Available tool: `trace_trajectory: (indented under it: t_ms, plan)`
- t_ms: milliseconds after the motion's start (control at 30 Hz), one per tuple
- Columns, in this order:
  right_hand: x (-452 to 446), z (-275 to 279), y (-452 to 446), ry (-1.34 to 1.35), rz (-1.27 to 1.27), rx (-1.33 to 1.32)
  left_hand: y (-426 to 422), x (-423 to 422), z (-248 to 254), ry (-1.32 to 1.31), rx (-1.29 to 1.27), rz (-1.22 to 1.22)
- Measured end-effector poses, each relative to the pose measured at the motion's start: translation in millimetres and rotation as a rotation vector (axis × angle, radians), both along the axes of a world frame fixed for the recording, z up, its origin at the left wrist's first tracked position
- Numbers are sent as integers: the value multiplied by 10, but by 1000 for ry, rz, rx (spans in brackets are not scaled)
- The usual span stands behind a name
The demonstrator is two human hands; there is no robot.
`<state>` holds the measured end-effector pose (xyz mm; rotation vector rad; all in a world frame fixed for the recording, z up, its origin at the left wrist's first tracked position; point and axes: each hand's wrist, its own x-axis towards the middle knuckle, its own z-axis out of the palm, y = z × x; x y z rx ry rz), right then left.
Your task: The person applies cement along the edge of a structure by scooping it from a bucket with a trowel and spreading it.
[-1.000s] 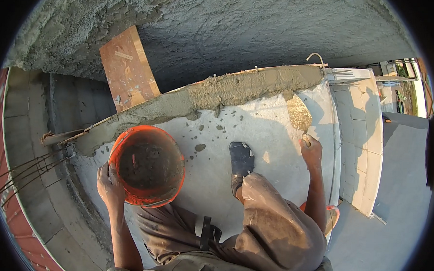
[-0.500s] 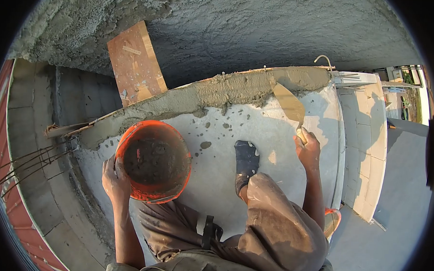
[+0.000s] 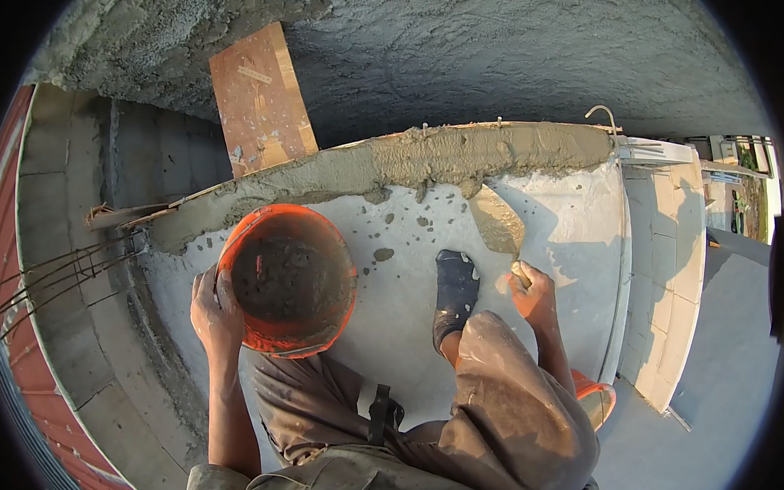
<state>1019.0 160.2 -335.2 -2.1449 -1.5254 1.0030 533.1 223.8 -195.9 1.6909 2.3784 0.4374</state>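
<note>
An orange bucket (image 3: 348, 306) of wet grey mortar (image 3: 289, 276) is at the left, tilted so its mouth faces me. My left hand (image 3: 217, 312) is closed on the bucket's left rim, thumb on the inner side. My right hand (image 3: 535, 295) grips the handle of a pointing trowel (image 3: 498, 221), its broad blade smeared with mortar and angled up to the left. The blade's upper end is just below a band of wet mortar (image 3: 464, 155) that runs along the far edge of the pale slab (image 3: 381, 309).
A wooden board (image 3: 263, 102) leans beyond the mortar band, below a rough plastered surface (image 3: 502, 54). Rebar rods (image 3: 58, 281) jut out at left. Mortar drops dot the slab near my foot (image 3: 456, 290). A second orange bucket (image 3: 596, 399) stands behind my right knee.
My right hand has drawn the trowel down and left, off the mortar band. My left hand still holds the bucket. The whole view has shifted slightly.
</note>
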Motion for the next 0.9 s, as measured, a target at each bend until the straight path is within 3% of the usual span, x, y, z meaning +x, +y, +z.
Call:
trace_trajectory:
  t_ms: [133, 233, 333, 433, 533, 633, 733, 900]
  plan:
    - [-236, -70, 100, 124, 81, -26, 7, 15, -7, 27, 2, -7]
    - [-358, 91, 255, 409, -3, -364, 4, 20, -3, 22, -3, -6]
    - [-399, 126, 232, 702, -142, -366, -5, 21, -4, 11, 5, -2]
    - [-293, 231, 270, 775, -185, -331, -21, -7, -9, 10, 11, 10]
    - [-143, 16, 294, 104, 40, 360, -44, -58, -28, 6, 13, 14]
    - [-7, 185, 437, -372, 124, 265, -20, -43, -11, -11, 6, 23]
    - [-95, 203, 411, -266, -1, 353, -20, -53, -18, 7, 8, 20]
    - [-459, 123, 352, -277, 364, 225, -8, -66, -26, 18, 17, 11]
